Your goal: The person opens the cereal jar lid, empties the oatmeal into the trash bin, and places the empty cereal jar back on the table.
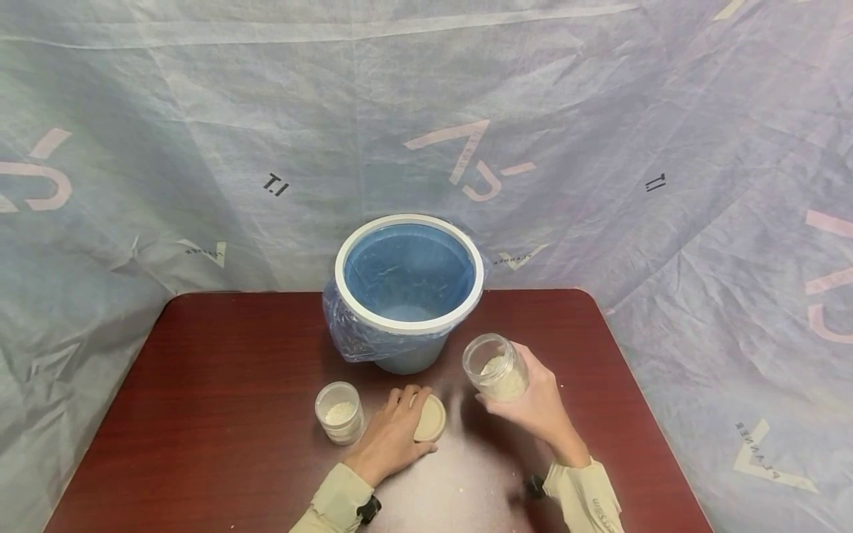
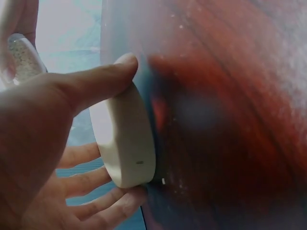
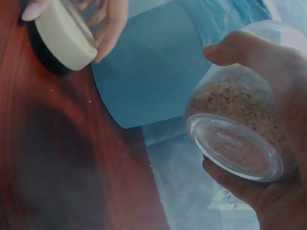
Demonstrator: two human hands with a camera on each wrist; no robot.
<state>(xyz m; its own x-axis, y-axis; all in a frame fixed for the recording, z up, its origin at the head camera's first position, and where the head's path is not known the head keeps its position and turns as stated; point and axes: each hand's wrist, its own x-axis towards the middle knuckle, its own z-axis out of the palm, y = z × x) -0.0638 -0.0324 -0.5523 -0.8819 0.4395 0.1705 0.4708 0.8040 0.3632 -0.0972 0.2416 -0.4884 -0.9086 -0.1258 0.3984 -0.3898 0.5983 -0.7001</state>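
My left hand (image 1: 393, 435) lies on the table and holds a round beige lid (image 1: 430, 418) by its rim, thumb on one side and fingers on the other. The left wrist view shows the lid (image 2: 129, 139) flat against the tabletop. The lifted right hand (image 1: 535, 403) grips an open glass jar (image 1: 496, 368) partly filled with pale grains, tilted toward the bucket. The right wrist view shows the jar (image 3: 240, 124) from its base, and the lid (image 3: 64, 33) at upper left. A blue bucket (image 1: 408, 296) with a white rim and plastic liner stands just behind both hands.
A second small open jar (image 1: 340, 412) with pale grains stands on the dark red table (image 1: 220, 414), just left of my left hand. Fine crumbs dot the table near the front. Grey sheeting hangs behind and beside the table.
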